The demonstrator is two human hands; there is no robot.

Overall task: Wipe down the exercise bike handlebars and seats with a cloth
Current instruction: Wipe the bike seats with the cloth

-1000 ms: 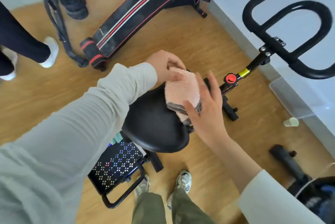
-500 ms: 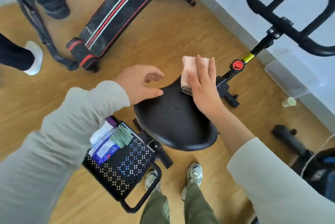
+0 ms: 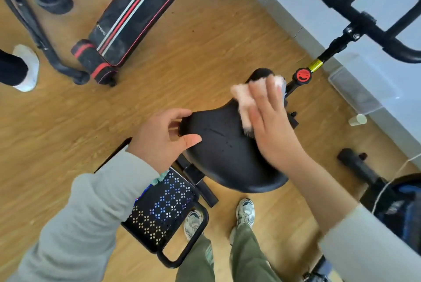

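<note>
The exercise bike's black seat fills the middle of the view, its narrow nose pointing up and right. My right hand lies flat with straight fingers on a pink cloth and presses it onto the seat's nose end. My left hand grips the seat's left edge, thumb on top and fingers curled over the rim. The black handlebars stand at the upper right, above a post with a red knob.
A black perforated basket sits under my left arm. A black-and-red sit-up bench lies at the top. Another person's feet stand at the upper left. A paper cup and a clear bin rest by the wall.
My left hand let go of the cloth and took the seat's left edge. My right hand slid the cloth from the seat's middle toward its nose.
</note>
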